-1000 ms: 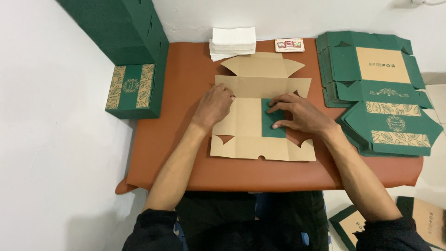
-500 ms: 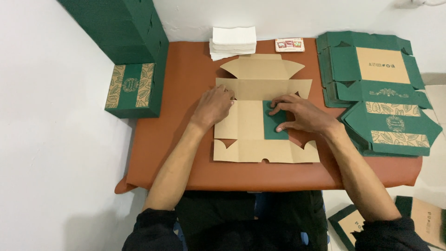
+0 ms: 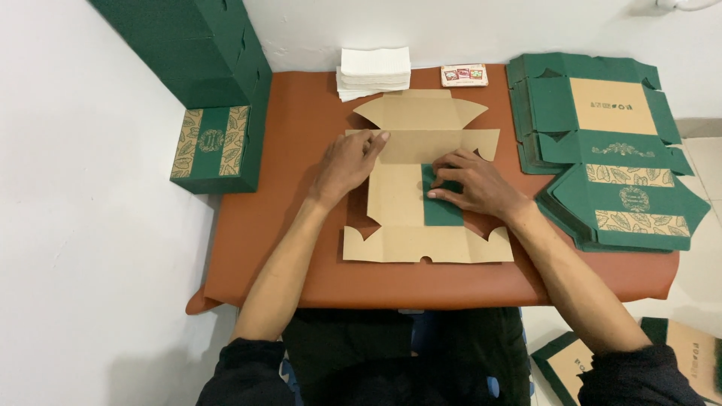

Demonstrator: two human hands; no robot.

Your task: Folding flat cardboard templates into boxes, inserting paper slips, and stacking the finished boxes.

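A flat unfolded cardboard box blank (image 3: pixel 421 244), brown side up, lies in the middle of a rust-brown table (image 3: pixel 301 263). My left hand (image 3: pixel 347 162) rests flat on its left side flap, fingers pointing up and right. My right hand (image 3: pixel 470 184) presses down on the right side flap, which is folded inward so its green outer face (image 3: pixel 442 213) shows. Neither hand lifts the blank off the table.
A stack of flat green box blanks (image 3: pixel 609 143) with leaf print lies on the right. Assembled green boxes (image 3: pixel 214 143) are piled at the left. White napkins (image 3: pixel 374 71) and a small card packet (image 3: pixel 464 75) sit at the far edge. More blanks (image 3: pixel 677 357) lie on the floor.
The blank has shifted slightly toward me. My left hand slid up along the left flap, and my right hand stays pressed on the folded green flap.
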